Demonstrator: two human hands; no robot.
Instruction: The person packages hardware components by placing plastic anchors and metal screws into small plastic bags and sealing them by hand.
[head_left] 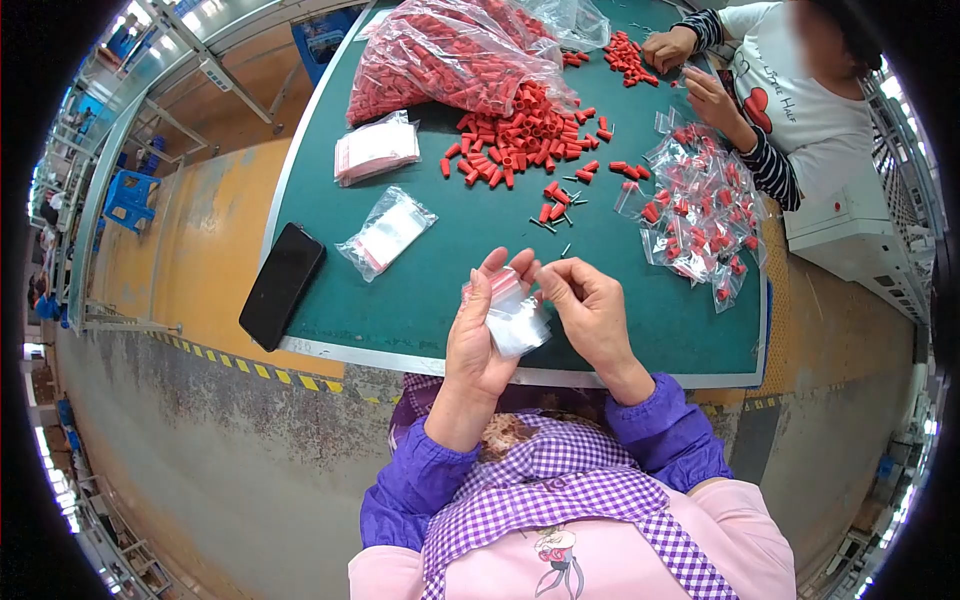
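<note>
Currently, we grasp a small stack of clear bags (520, 328) in our left fingers (477, 298), over the near edge of the surface (375, 320), while our right fingers (556, 286) bunch at its side — whether they pinch it, we cannot tell. Beyond our fingers lie loose red pieces (528, 140) — filled bags (703, 205) sit to their right, a black phone (283, 287) to their left.

Clear red-striped bags (517, 328) in left grip (476, 348)
</note>
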